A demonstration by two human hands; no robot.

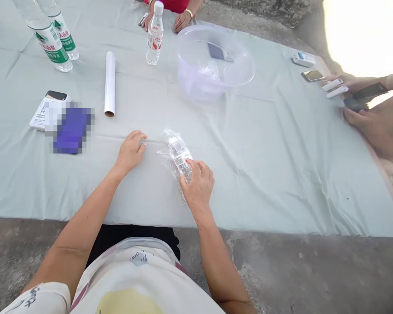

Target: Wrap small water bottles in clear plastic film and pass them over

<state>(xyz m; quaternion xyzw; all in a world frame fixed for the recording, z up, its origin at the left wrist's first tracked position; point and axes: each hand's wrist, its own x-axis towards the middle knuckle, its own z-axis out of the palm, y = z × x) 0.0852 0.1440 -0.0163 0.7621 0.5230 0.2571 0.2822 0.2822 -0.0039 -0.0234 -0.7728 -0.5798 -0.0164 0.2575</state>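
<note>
A small clear plastic bottle [179,155] with a red and white label lies on the tablecloth, loosely covered in crinkled transparent film [165,151]. My right hand [198,183] grips its near end, thumb on one side and fingers on the other. To the left, my left hand [131,150] rests on the cloth, its fingers slightly bent and apart from the thumb, with nothing in it. Beyond that hand a white roll [109,85] with a cardboard core lies lengthwise on the table.
A translucent basin [199,83] holds a dark item and clear plastic. An upright bottle [155,37] stands beside it; two larger water bottles [50,46] stand far left. A purple item [72,131] lies by a white box [47,114]. Other people's hands [183,19] rest at the far and right edges.
</note>
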